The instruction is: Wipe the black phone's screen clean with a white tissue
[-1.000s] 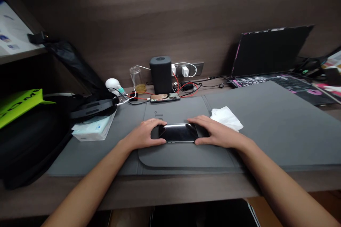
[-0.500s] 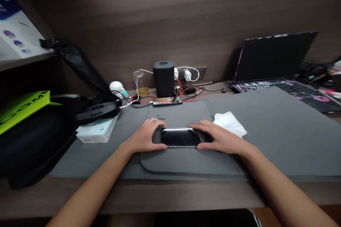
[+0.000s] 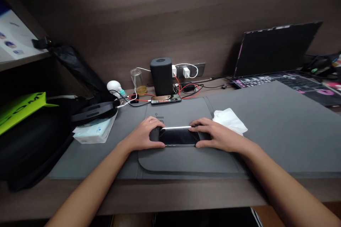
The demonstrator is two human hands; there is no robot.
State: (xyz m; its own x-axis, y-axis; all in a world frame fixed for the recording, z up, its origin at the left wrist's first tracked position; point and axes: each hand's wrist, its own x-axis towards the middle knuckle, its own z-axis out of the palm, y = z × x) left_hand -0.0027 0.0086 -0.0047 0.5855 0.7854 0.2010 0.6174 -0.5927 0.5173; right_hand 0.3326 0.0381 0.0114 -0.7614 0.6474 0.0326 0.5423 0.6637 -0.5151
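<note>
Phone [image 3: 179, 136] gripped between left hand [image 3: 145, 134] and right hand [image 3: 220, 136], 1 at each end, grey mat [image 3: 282, 134] beneath, white tissue [image 3: 231, 120] near right hand.

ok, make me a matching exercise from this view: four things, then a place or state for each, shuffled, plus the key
Things
1. smartphone
2. glass jar
3. laptop
4. tissue

Places and states
A. standing open
B. held between left hand and right hand
C. white, crumpled, lying just beyond the right hand
D. upright, with a little amber liquid at the bottom

Pairs: 1-B, 2-D, 3-A, 4-C
</note>
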